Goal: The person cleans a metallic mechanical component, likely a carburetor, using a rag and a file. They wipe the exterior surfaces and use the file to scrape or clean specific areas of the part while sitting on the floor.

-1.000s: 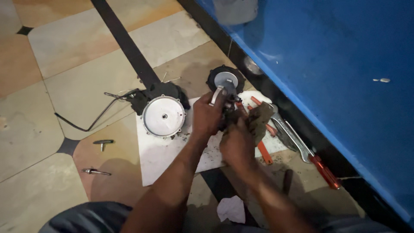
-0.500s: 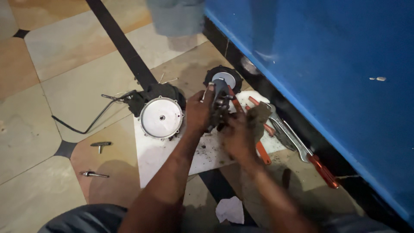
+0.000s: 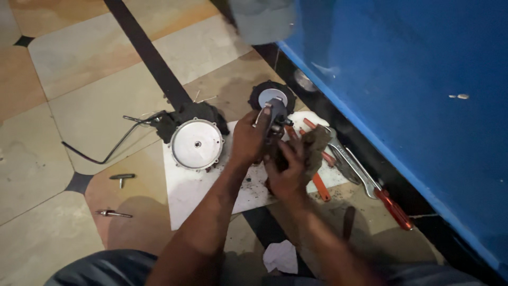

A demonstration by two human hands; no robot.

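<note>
— Since a moment ago, what's shifted?

— Hardly anything: both my hands stayed together over the white sheet point(image 3: 185, 193) on the floor. My left hand point(image 3: 248, 139) is wrapped around a small dark metal part point(image 3: 276, 114), held upright.

— And the other?

— My right hand point(image 3: 288, 169) clutches a dirty rag point(image 3: 316, 144) pressed against that part. Just left lies a round silver-faced housing point(image 3: 197, 143); right of my hands, orange-handled tools point(image 3: 320, 185) and a wrench point(image 3: 346, 159).

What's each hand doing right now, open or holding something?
Left hand: closed around a small dark metal part.
Right hand: closed on a dirty rag, pressed against that part.
</note>
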